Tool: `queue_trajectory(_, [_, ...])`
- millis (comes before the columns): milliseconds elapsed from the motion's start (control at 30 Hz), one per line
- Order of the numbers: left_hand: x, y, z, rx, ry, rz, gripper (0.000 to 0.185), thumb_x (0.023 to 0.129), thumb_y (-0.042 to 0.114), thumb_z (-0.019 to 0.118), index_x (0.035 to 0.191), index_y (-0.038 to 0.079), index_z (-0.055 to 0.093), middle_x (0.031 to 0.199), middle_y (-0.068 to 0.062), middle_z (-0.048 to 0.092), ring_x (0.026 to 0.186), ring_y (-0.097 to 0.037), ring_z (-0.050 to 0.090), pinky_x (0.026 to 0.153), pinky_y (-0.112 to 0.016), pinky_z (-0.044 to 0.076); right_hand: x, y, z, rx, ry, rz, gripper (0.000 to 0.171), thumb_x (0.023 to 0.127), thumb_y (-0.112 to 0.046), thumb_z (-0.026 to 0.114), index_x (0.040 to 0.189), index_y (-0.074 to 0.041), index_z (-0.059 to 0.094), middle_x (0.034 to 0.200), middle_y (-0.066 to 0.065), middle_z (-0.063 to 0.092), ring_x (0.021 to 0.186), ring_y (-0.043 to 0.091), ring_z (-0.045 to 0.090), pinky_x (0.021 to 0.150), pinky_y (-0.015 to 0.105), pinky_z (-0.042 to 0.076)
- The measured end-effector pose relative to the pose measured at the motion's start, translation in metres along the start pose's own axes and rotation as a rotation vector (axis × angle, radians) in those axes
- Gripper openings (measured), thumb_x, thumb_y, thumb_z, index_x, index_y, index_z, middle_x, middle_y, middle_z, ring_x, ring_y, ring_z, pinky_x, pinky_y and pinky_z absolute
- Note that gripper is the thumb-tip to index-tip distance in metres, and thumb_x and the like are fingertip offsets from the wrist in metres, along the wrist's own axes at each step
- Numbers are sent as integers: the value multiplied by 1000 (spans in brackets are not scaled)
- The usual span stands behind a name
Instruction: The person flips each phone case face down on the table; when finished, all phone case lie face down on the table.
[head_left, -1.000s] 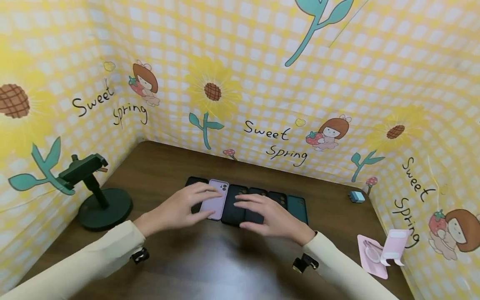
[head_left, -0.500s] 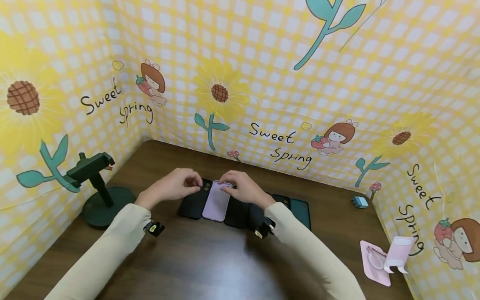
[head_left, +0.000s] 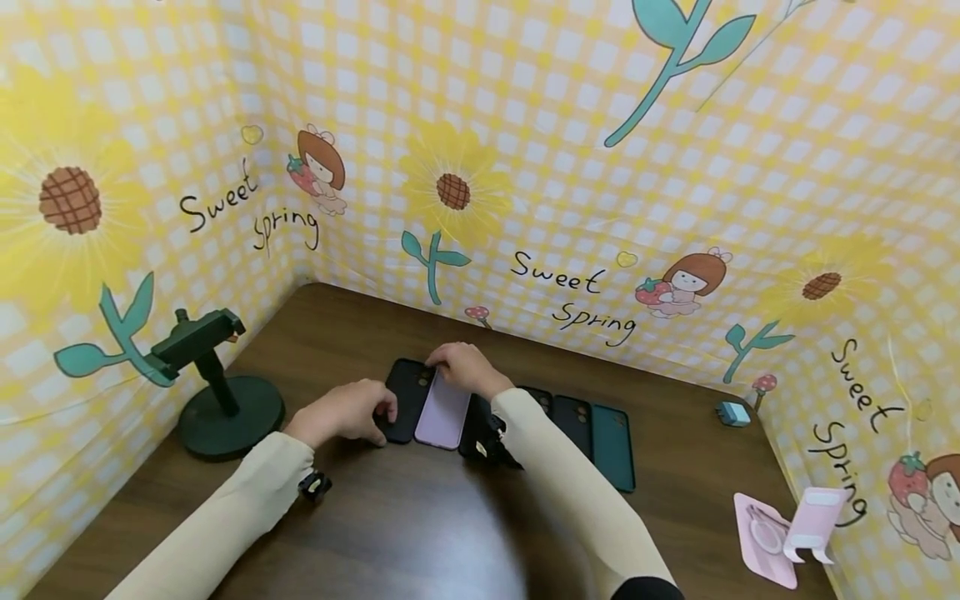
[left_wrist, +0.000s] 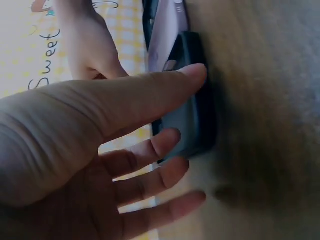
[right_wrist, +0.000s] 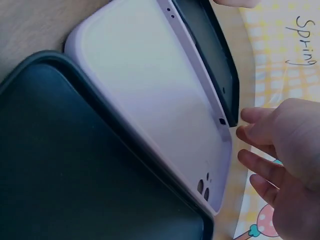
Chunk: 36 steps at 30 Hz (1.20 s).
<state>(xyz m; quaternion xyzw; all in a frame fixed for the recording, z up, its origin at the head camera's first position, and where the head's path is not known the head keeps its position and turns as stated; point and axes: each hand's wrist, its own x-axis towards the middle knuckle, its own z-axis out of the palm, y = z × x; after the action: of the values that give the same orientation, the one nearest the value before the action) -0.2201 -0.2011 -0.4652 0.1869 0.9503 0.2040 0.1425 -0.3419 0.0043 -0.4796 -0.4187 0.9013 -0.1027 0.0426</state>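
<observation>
Several phone cases lie hollow side up in a row on the table. At the left end is a black phone case [head_left: 409, 398], with a lilac phone case [head_left: 444, 415] right beside it. My left hand [head_left: 347, 410] is at the black case's lower left edge; in the left wrist view its thumb lies over the case's edge and its fingers are spread. My right hand [head_left: 467, 370] hangs over the top end of the lilac case. The right wrist view shows its fingertips [right_wrist: 244, 132] close to the black case's corner, loosely bent, holding nothing.
Right of the lilac case lie more dark cases [head_left: 573, 421] and a teal case [head_left: 612, 446]. A black phone stand [head_left: 231, 417] stands at the left. A pink folding stand [head_left: 813, 525] and a small blue charger [head_left: 733, 413] are at the right. Patterned cloth surrounds the table.
My right hand has moved left from the dark cases to the top of the lilac case. The left hand went up to the black case's top, then down to its lower left side.
</observation>
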Motion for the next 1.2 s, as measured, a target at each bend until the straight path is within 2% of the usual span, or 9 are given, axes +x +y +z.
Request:
queue_trajectory(167, [4,-3,7,-63,-23,76,19,70,15,82,80,17,66,78,-1,57,71,-13,50,65,-29,42,-1,1,4,6,-22,37,33,93,-4,49,117,-16,69,123,0,66,117,18,59,100,40,43])
queue_trajectory(267, [6,-5,9,-79,-41,93,13,75,14,77,74,20,66,68,3,56,62,-9,50,59,-26,41,-2,2,3,16,-17,54,33,94,-4,48,117,-16,69,123,-1,66,118,18,58,100,43,39])
queue_trajectory(400, [6,-10,9,-89,-33,122,15,77,13,73,68,21,64,61,7,54,57,-6,50,55,-23,42,-3,5,3,46,2,68,34,96,-6,46,117,-20,69,122,-5,66,116,16,58,96,42,33])
queue_trajectory(533, [3,-12,5,-108,-2,155,15,78,14,72,69,22,63,63,8,57,58,-5,52,56,-23,44,-3,9,1,107,37,76,33,97,-9,46,117,-23,68,122,-6,65,113,14,59,95,40,32])
queue_trajectory(767, [8,-8,-1,-153,15,233,11,83,17,71,75,22,65,68,8,61,62,-6,55,58,-23,46,-8,18,-9,238,67,96,30,95,-13,55,121,-21,65,119,-4,65,107,14,60,101,44,28])
queue_trajectory(967, [8,-9,-2,-158,14,234,8,85,18,71,80,20,64,73,11,65,67,-2,59,64,-23,48,-8,21,-16,302,88,69,32,94,-16,59,125,-22,63,123,-6,63,110,11,59,108,48,24])
queue_trajectory(1200, [6,-10,4,-244,-51,219,16,89,16,66,78,17,55,87,3,71,80,-2,65,69,-25,48,-8,17,-17,365,74,64,38,93,-24,62,130,-20,59,124,-8,61,109,7,60,111,50,19])
